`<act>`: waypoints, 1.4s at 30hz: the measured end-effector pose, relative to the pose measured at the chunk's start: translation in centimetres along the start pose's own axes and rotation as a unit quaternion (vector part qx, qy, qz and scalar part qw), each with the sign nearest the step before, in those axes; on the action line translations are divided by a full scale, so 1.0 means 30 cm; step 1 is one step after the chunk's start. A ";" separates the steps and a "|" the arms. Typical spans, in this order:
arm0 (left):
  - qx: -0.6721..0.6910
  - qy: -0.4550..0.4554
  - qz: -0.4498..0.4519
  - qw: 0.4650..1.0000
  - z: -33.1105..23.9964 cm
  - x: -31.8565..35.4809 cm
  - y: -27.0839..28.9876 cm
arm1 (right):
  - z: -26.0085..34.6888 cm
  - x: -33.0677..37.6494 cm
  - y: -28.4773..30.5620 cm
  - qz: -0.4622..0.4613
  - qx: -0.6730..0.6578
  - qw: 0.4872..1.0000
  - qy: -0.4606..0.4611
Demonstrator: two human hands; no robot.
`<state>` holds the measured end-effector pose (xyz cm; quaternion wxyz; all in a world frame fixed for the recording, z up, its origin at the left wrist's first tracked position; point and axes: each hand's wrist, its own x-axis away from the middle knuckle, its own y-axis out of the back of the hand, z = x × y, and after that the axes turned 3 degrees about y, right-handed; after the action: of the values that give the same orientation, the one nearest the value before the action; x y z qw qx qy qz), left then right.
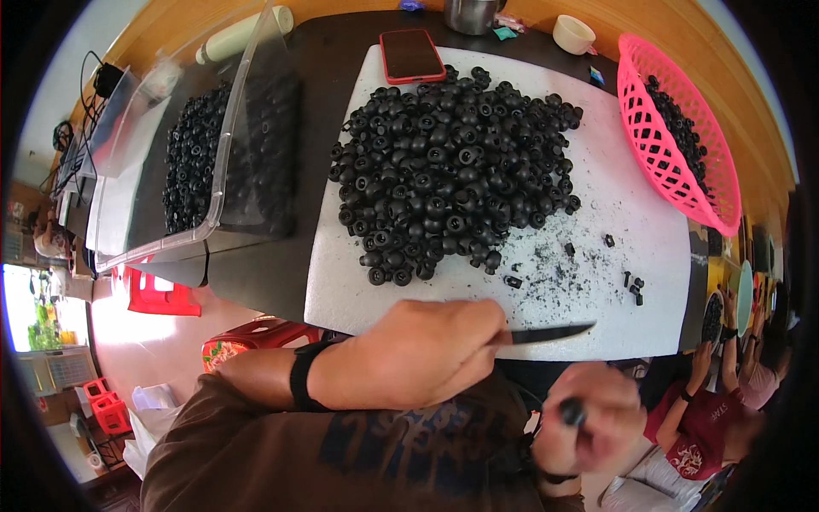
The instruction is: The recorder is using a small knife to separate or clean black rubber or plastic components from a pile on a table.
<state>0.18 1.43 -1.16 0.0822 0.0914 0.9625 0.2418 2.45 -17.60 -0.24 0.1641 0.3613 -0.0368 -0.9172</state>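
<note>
My left hand [409,354] is closed around the handle of a knife [550,333]; its dark blade points right along the near edge of the white cutting board [631,205]. My right hand [589,418] is blurred, below the board's edge, and pinches a small black round piece [572,412] in its fingertips. A big heap of black round rubber pieces [452,171] covers the middle of the board. A few cut bits [633,286] and black crumbs lie on the board's right part.
A pink plastic basket [657,145] with black pieces stands at the right. A clear plastic bin [217,145] with more pieces is at the left. A red-cased phone [411,55], a metal cup [471,14] and a white cup [572,34] sit at the far side. Another person [708,410] sits lower right; red stools [162,294] stand below the table.
</note>
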 end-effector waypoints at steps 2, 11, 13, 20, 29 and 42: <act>0.040 0.009 -0.043 0.998 -0.007 -0.012 0.035 | -0.011 0.011 -0.008 -0.077 -0.016 0.996 -0.049; 0.065 0.033 0.018 0.997 0.040 0.050 0.039 | -0.179 -0.375 0.244 -0.193 0.291 0.933 -0.087; 0.065 0.027 0.024 0.997 0.046 0.063 0.044 | -0.266 -0.454 0.365 -0.153 0.325 0.928 -0.096; 0.089 0.054 0.022 0.994 0.065 0.095 0.096 | -0.176 -0.362 0.134 0.012 0.453 0.891 -0.025; 0.149 0.084 0.015 0.985 0.086 0.100 0.117 | -0.200 -0.132 -0.157 0.215 0.299 0.924 -0.104; 0.139 0.036 0.012 0.990 0.039 0.040 0.099 | -0.058 -0.073 -0.095 -0.030 -0.265 0.897 -0.353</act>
<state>-0.36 4.80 -0.89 0.0309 0.1050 0.9879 0.1097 4.35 -14.09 -0.63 0.2022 -0.0422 0.1628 -0.9648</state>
